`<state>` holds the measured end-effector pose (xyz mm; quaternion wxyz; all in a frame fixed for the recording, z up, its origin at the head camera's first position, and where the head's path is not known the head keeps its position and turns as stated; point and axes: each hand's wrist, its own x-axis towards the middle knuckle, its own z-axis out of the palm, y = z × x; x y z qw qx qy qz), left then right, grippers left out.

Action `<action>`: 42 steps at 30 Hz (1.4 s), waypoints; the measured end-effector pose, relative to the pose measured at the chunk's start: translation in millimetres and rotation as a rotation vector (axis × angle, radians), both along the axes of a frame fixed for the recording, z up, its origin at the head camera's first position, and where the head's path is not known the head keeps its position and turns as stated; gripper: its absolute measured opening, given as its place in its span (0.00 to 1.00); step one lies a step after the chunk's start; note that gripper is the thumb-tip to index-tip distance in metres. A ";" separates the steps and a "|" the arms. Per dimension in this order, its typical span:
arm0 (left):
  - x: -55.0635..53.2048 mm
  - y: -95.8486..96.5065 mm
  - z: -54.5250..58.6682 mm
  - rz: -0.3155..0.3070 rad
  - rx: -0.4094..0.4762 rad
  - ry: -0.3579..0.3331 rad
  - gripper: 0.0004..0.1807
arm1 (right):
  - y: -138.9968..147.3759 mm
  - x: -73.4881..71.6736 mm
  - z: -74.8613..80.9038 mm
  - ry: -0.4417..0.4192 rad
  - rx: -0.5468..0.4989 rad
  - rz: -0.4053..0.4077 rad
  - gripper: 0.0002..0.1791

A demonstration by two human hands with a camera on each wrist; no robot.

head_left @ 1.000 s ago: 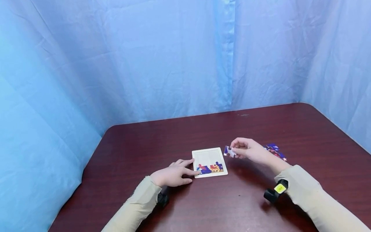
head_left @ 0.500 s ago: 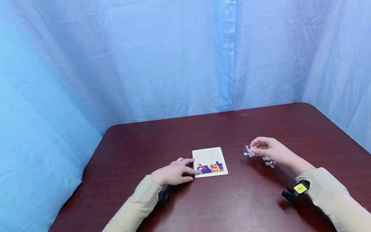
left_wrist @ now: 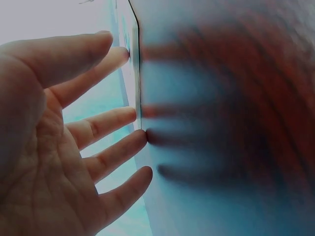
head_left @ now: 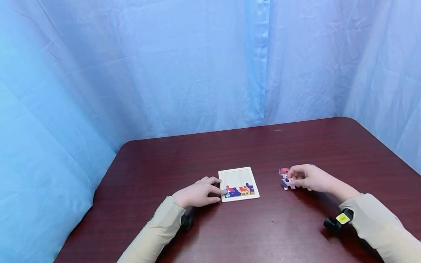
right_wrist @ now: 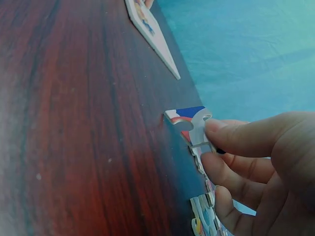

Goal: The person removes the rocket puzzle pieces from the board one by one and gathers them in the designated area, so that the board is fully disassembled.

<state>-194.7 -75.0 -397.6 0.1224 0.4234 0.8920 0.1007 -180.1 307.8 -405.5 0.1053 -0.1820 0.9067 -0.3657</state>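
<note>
A small cream puzzle tray [head_left: 235, 169] lies flat on the table, with a row of joined picture pieces [head_left: 241, 191] along its near side. Straight fingers of my left hand [head_left: 198, 192] rest on the tray's left edge; in the left wrist view they touch its rim [left_wrist: 136, 73]. To the right of the tray, my right hand [head_left: 309, 177] pinches a puzzle piece [right_wrist: 189, 115] between thumb and fingers, low over the table. Another piece [head_left: 283, 170] with red and purple shows just behind it. More loose pieces [right_wrist: 203, 214] lie under the right hand, partly hidden by it.
The dark red wooden table [head_left: 184, 160] has rounded far corners. Pale blue curtains [head_left: 184, 73] hang behind it and along both sides. A black wrist device with a yellow label [head_left: 342, 218] sits below the right cuff.
My right hand moved right, away from the tray, carrying the puzzle piece, then lowered it near the loose pieces. My left hand stayed on the tray's edge.
</note>
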 end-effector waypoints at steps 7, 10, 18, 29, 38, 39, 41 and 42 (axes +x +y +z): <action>-0.5 -0.7 -2.3 0.011 -0.006 -0.015 0.18 | -1.0 1.6 -1.5 0.050 0.090 -0.037 0.07; 0.3 -1.0 -1.6 0.023 -0.019 -0.029 0.18 | -1.1 2.8 -1.8 0.101 0.120 -0.030 0.10; 0.1 -2.0 -1.2 0.021 -0.018 -0.016 0.18 | 0.1 3.4 -5.8 0.235 0.190 -0.008 0.14; -0.5 -2.8 -1.0 0.028 -0.009 -0.030 0.18 | 1.2 -0.4 -10.4 0.374 0.290 0.047 0.10; -0.5 -3.3 -2.7 0.039 -0.013 -0.036 0.18 | 1.4 0.5 -11.7 0.420 0.373 0.062 0.12; -0.5 -3.1 -2.7 0.039 -0.013 -0.037 0.18 | 1.2 0.5 -11.9 0.423 0.375 0.065 0.13; -0.6 -2.9 -3.1 0.042 -0.013 -0.040 0.18 | 0.8 0.3 -12.3 0.428 0.374 0.066 0.12; -0.7 -2.8 -3.3 0.042 -0.012 -0.041 0.18 | 0.8 0.1 -12.5 0.429 0.373 0.067 0.12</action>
